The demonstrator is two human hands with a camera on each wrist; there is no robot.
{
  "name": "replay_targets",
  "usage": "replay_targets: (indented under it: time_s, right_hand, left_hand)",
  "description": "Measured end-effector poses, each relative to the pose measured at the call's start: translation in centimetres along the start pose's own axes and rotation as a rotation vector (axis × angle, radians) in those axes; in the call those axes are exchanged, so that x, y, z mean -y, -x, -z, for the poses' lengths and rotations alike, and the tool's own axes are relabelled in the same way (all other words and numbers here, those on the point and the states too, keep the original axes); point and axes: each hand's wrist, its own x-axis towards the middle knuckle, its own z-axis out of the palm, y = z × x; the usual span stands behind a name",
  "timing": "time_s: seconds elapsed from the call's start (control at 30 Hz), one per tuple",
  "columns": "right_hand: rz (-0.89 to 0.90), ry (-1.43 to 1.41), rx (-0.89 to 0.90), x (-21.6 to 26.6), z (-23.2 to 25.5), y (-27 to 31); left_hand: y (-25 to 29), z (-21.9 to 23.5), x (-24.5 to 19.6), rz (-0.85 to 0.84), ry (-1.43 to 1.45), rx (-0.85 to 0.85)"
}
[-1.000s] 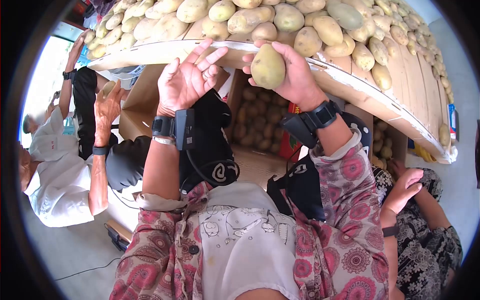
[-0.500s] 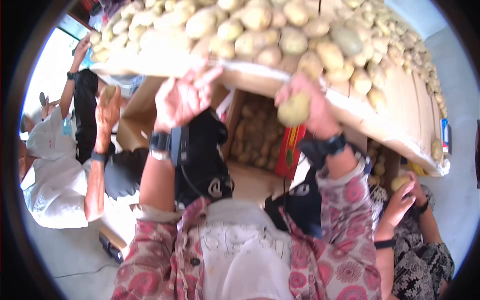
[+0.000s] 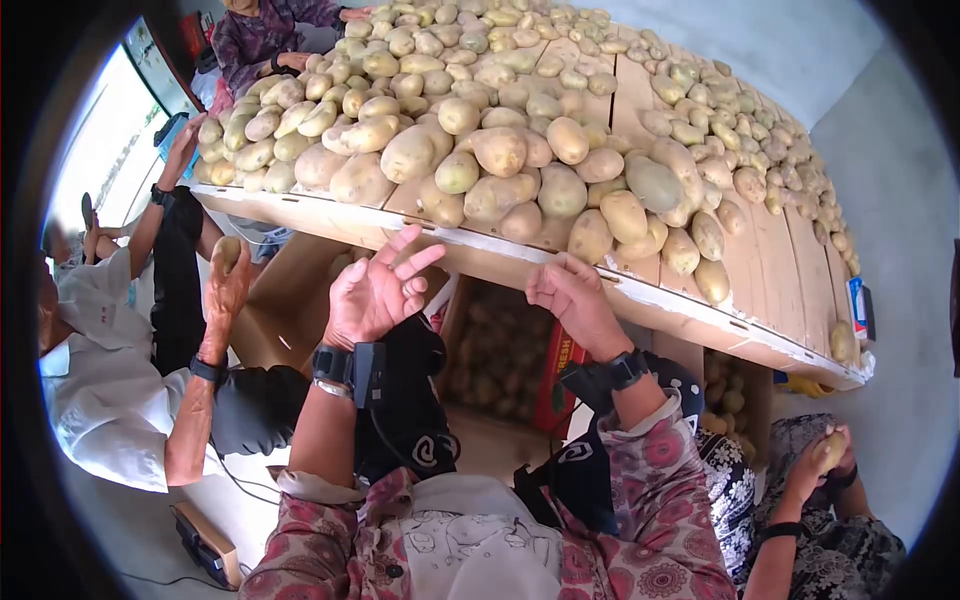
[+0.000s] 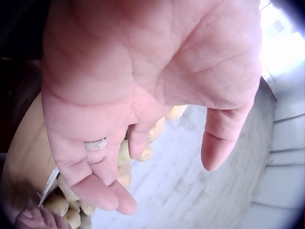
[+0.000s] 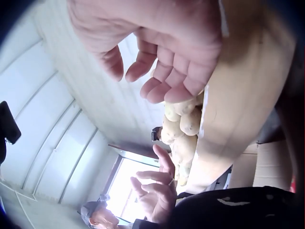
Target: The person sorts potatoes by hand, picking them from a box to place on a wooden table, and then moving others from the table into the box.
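Note:
The left hand (image 3: pixel 375 300) is held palm up in front of the table edge, fingers spread and loosely bent, holding nothing; its ring shows in the left wrist view, where the hand (image 4: pixel 147 90) fills the upper part. To its right the right hand (image 3: pixel 580 302) hangs with loosely curled fingers just below the edge, and in the right wrist view nothing lies between the thumb and fingers of that hand (image 5: pixel 157 52). Nearest to both are potatoes (image 3: pixel 590 237) heaped along the table's front edge (image 3: pixel 480 247).
Below the table stand a crate of potatoes (image 3: pixel 495 355), a red box (image 3: pixel 556 375) and an open cardboard box (image 3: pixel 285 300). One person (image 3: pixel 130 370) sits at left holding a potato, another (image 3: pixel 820 500) at right with a potato. A third person (image 3: pixel 265 45) is behind the heap.
The potato has left the right hand, which moved down from the table edge. The left hand stays palm up with little change. The head view has tilted up, showing more of the heap.

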Motion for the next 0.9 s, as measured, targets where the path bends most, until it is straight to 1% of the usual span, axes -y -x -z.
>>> replay_targets:
  time_s: [0.03,0.07,0.13,0.2,0.27,0.3,0.37,0.4,0.47,0.5,0.53,0.6,0.63,0.67,0.73,0.77,0.8,0.87,0.9]
  right_hand:
    - [0.036,-0.02,0.004,0.4,-0.1,-0.2]
    - [0.032,-0.016,0.008,0.7,-0.3,-0.4]
    - [0.121,-0.032,0.019,1.1,-0.5,-0.9]
    - [0.13,-0.02,0.005,1.5,-1.0,-1.5]
    - [0.292,0.17,0.042,1.9,-1.2,-2.4]
    - [0.283,0.175,0.045,1.9,-1.6,-2.8]
    - [0.541,0.454,-0.128,2.3,-2.8,-4.4]
    - [0.548,0.45,-0.119,2.6,-3.5,-5.6]
    - [0.833,0.877,-0.274,3.7,-4.5,-7.5]
    - [0.848,1.086,-0.277,4.9,-5.6,-7.7]
    - [0.859,1.086,-0.273,5.2,-5.8,-8.4]
    - [0.935,1.464,-0.317,5.4,-6.4,-9.7]
    - [0.846,1.478,-0.27,5.1,-6.0,-10.2]
    - [0.852,1.476,-0.272,4.8,-5.9,-10.4]
    - [0.776,1.633,-0.275,4.6,-6.0,-10.6]
    - [0.767,1.652,-0.288,4.4,-5.8,-10.7]
    - [0.776,1.645,-0.287,4.3,-5.7,-11.1]
    - [0.697,1.659,-0.332,4.2,-5.4,-11.4]
    - [0.712,1.633,-0.331,4.4,-5.3,-11.6]
  left_hand:
    - [0.0,0.0,0.0,0.006,0.004,-0.001]
    - [0.2,0.1,0.0,0.011,0.011,-0.005]
    - [0.5,0.2,0.1,-0.003,-0.004,0.01]
    - [0.5,0.0,-0.2,0.0,0.006,-0.003]
    - [0.5,-0.1,-0.4,-0.001,-0.002,-0.015]
    - [0.6,-0.1,-0.3,0.0,0.0,-0.002]
    - [0.5,0.1,-0.4,0.001,0.0,0.014]
    - [0.7,0.1,-0.4,0.006,0.0,0.015]
    - [0.7,0.1,-0.5,0.019,0.0,0.008]
    - [0.6,0.1,-0.4,0.017,0.01,0.014]
    - [0.6,0.1,-0.4,0.014,0.016,0.02]
    - [0.6,-0.4,-0.4,0.023,0.007,-0.011]
    - [0.6,-0.5,-0.4,0.02,0.006,-0.021]
    - [0.6,-0.6,-0.2,0.02,0.008,-0.027]
    - [0.5,-0.9,0.0,0.023,0.017,-0.016]
    - [0.4,-0.9,-0.1,0.028,0.014,-0.003]
    - [0.4,-0.8,0.0,0.032,0.014,0.005]
    - [0.2,-0.7,0.2,0.036,-0.007,0.004]
    - [0.2,-0.9,0.2,0.035,-0.005,0.007]
